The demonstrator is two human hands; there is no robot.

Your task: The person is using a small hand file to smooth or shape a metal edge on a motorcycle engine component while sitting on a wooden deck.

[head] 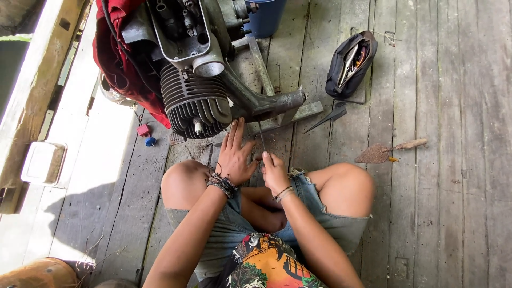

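In the middle of the frame, the right hand (274, 172) pinches a thin metal rod (261, 137), while the left hand (234, 157) lies flat with fingers spread below the grey ribbed metal engine (194, 104).

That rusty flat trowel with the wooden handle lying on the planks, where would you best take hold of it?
Grip the rusty trowel by its pale wooden handle, coming from the right end. The handle is round and narrow and points up and to the right, away from the person's knee, with bare wooden floor around it. The blade is flat on the boards and offers no purchase.
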